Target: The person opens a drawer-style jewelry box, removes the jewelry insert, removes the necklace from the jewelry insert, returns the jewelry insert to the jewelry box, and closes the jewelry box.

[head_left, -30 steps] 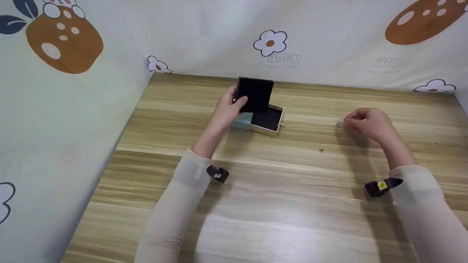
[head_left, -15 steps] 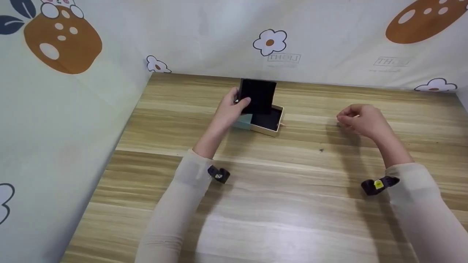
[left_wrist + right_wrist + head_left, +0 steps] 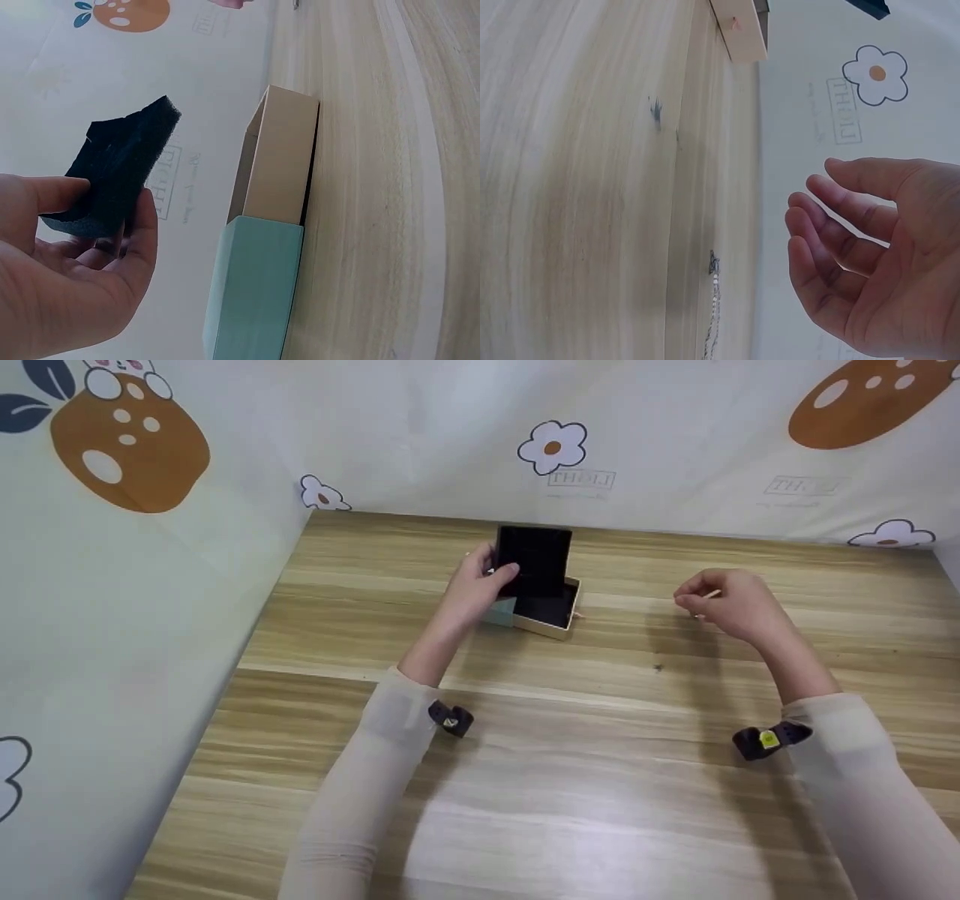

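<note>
My left hand [image 3: 474, 589] pinches a black foam pad [image 3: 124, 161] between thumb and fingers, held up over a small drawer box. The box has a teal sleeve [image 3: 259, 289] with a beige drawer [image 3: 283, 146] pulled partway out. Black lining [image 3: 546, 609] shows inside the drawer in the head view, partly covered by the pad. My right hand [image 3: 877, 247] hovers above the table with loosely curved fingers and nothing between them. Below it, a thin silver chain [image 3: 715, 289] lies on the wood; in the head view the hand hides most of it.
A small pull tab [image 3: 577, 616] sticks out from the drawer's right end. One dark mark [image 3: 658, 667] shows on the wooden table [image 3: 570, 780]. A patterned sheet [image 3: 435, 442] rises directly behind the table's back edge. Each sleeve carries a black wrist camera [image 3: 451, 719].
My right hand has moved left and slightly back, leaving the chain in place on the table. My left hand has shifted slightly right and nearer with the foam pad.
</note>
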`<control>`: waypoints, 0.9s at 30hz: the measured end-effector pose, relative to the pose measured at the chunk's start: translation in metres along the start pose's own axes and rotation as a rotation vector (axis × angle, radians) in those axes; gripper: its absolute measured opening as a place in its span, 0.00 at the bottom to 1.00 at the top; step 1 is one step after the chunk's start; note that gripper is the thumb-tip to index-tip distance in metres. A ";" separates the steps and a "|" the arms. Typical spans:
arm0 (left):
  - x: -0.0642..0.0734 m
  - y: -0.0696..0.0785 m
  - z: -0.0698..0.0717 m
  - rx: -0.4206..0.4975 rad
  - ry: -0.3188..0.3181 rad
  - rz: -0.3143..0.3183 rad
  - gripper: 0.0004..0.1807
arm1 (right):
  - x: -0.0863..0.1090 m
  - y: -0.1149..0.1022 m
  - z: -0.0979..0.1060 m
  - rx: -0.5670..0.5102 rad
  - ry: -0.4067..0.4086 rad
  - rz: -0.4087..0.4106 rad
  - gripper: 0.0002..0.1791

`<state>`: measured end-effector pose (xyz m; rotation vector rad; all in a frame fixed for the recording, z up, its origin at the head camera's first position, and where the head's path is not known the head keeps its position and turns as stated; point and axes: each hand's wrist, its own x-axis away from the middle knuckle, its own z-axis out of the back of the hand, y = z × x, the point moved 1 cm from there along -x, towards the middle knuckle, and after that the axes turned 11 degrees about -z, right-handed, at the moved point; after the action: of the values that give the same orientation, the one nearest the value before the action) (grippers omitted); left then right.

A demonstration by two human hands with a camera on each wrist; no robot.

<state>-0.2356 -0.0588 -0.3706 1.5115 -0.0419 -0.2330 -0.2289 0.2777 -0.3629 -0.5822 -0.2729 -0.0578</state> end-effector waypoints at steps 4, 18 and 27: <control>-0.001 -0.001 -0.001 0.005 -0.001 -0.001 0.17 | 0.001 -0.005 -0.001 0.019 0.010 0.012 0.17; -0.001 0.000 -0.005 0.041 -0.034 0.010 0.19 | 0.006 -0.021 -0.004 0.002 -0.007 0.027 0.17; 0.001 -0.001 -0.010 0.067 -0.051 0.041 0.21 | 0.007 -0.029 -0.007 -0.017 -0.033 0.025 0.21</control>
<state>-0.2331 -0.0494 -0.3718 1.5694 -0.1225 -0.2395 -0.2240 0.2498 -0.3511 -0.6035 -0.2970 -0.0262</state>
